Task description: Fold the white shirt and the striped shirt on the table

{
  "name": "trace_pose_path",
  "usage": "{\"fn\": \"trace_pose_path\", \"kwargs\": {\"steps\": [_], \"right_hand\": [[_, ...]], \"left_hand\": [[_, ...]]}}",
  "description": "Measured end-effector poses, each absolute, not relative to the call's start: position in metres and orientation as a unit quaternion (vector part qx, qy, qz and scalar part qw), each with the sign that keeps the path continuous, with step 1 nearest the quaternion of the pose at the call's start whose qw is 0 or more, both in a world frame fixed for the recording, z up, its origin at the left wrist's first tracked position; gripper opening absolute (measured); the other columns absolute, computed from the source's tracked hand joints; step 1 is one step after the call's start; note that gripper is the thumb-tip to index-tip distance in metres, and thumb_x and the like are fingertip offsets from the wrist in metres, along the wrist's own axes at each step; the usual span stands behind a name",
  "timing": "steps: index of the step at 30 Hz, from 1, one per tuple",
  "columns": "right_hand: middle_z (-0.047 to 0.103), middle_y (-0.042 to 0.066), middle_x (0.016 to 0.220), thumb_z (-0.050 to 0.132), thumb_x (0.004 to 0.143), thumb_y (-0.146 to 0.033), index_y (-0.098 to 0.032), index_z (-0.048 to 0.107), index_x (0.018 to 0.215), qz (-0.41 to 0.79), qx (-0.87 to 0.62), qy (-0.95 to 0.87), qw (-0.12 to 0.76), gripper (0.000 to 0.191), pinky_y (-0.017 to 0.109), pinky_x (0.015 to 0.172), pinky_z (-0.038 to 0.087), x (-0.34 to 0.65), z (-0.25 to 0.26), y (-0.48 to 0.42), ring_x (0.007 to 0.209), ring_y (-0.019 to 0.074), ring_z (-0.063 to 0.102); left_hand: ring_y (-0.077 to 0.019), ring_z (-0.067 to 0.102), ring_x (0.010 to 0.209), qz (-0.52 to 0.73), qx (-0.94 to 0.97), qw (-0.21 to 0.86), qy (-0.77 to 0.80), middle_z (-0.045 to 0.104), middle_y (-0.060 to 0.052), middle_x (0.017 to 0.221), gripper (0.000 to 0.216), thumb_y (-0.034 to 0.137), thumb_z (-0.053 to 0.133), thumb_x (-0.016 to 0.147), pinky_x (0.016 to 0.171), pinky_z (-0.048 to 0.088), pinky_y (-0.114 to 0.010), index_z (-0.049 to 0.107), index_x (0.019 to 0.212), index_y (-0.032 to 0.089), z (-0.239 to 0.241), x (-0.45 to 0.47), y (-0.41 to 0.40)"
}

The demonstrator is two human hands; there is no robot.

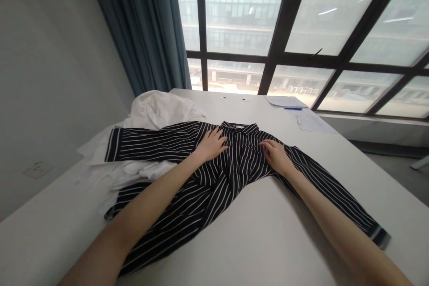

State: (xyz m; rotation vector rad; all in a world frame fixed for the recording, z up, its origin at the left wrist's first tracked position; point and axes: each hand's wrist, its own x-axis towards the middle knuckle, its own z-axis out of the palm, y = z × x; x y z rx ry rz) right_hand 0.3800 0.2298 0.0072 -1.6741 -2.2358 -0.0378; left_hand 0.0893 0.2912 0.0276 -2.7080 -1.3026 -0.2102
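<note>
A black shirt with white stripes [234, 156] lies spread on the white table, its collar [239, 128] facing the window. One sleeve [150, 143] reaches out to the left, and the other [335, 192] slants down to the right. The lower part of the shirt is bunched and twisted toward the left front. My left hand [211, 144] rests flat on the chest just below the collar, fingers spread. On the other side of the chest, my right hand [276, 156] touches the cloth with slightly bent fingers, thumb apart.
White cloth [157, 109] is heaped at the table's back left, with more white fabric [150, 170] under the shirt. Papers [286, 101] and a blue pen [293, 108] lie at the back right. A blue curtain [150, 31] and wall border the left side.
</note>
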Motion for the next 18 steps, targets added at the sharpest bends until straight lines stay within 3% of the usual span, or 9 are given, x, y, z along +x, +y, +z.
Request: {"fn": "trace_pose_path", "kwargs": {"steps": [3,5,8,10,14,16,18], "right_hand": [[0.063,0.011,0.120,0.039,0.094,-0.017,-0.020,0.061,0.113,-0.006,-0.502,-0.836,0.222,0.028,0.043,0.101,0.039,0.368,0.008,0.181,0.116,0.0242,0.055],[0.065,0.010,0.115,0.041,0.094,-0.016,-0.022,0.061,0.107,0.006,-0.468,-0.857,0.216,0.025,0.046,0.099,0.040,0.363,0.006,0.152,0.110,0.0243,0.058],[0.065,0.009,0.118,0.044,0.094,-0.016,-0.023,0.060,0.112,0.016,-0.455,-0.872,0.180,0.025,0.046,0.098,0.040,0.360,0.000,0.127,0.110,0.0242,0.058],[0.063,0.009,0.123,0.045,0.093,-0.012,-0.022,0.058,0.120,0.008,-0.456,-0.876,0.158,0.032,0.046,0.098,0.039,0.360,-0.004,0.124,0.114,0.0239,0.057],[0.064,0.010,0.124,0.044,0.093,-0.011,-0.019,0.057,0.124,-0.040,-0.462,-0.877,0.127,0.034,0.046,0.098,0.037,0.358,-0.005,0.132,0.112,0.0241,0.058],[0.065,0.010,0.120,0.046,0.094,-0.013,-0.018,0.059,0.121,-0.062,-0.468,-0.875,0.110,0.031,0.043,0.092,0.039,0.355,-0.002,0.138,0.105,0.0246,0.059],[0.065,0.010,0.116,0.048,0.094,-0.013,-0.017,0.060,0.119,-0.069,-0.467,-0.877,0.092,0.028,0.041,0.087,0.040,0.353,0.001,0.142,0.100,0.0242,0.060]], "left_hand": [[-0.0276,0.044,0.129,-0.080,-0.931,0.074,-0.347,0.059,-0.010,0.124,0.028,0.035,0.046,0.098,0.110,0.029,-0.045,0.064,0.112,0.019,0.039,0.060,0.244],[-0.0230,0.056,0.107,-0.068,-0.945,0.035,-0.317,0.062,-0.008,0.107,0.021,0.033,0.050,0.097,0.097,0.042,-0.037,0.065,0.099,0.018,0.043,0.041,0.209],[-0.0218,0.056,0.098,-0.063,-0.949,-0.023,-0.308,0.061,-0.006,0.100,0.017,0.035,0.059,0.092,0.090,0.045,-0.036,0.064,0.092,0.019,0.044,0.017,0.159],[-0.0244,0.055,0.102,-0.051,-0.943,-0.049,-0.326,0.061,-0.006,0.103,0.029,0.043,0.067,0.085,0.094,0.043,-0.039,0.064,0.100,0.019,0.043,0.007,0.131],[-0.0320,0.047,0.122,-0.002,-0.922,-0.081,-0.379,0.056,-0.011,0.128,0.075,0.051,0.078,0.070,0.106,0.035,-0.048,0.051,0.133,0.019,0.042,0.000,0.095],[-0.0316,0.047,0.124,0.027,-0.910,-0.083,-0.404,0.054,-0.011,0.131,0.067,0.039,0.076,0.075,0.105,0.037,-0.047,0.050,0.134,0.020,0.043,0.002,0.088],[-0.0283,0.053,0.117,0.055,-0.893,-0.078,-0.440,0.059,-0.010,0.124,0.041,0.020,0.064,0.084,0.098,0.043,-0.042,0.056,0.124,0.019,0.044,0.004,0.089]]}}
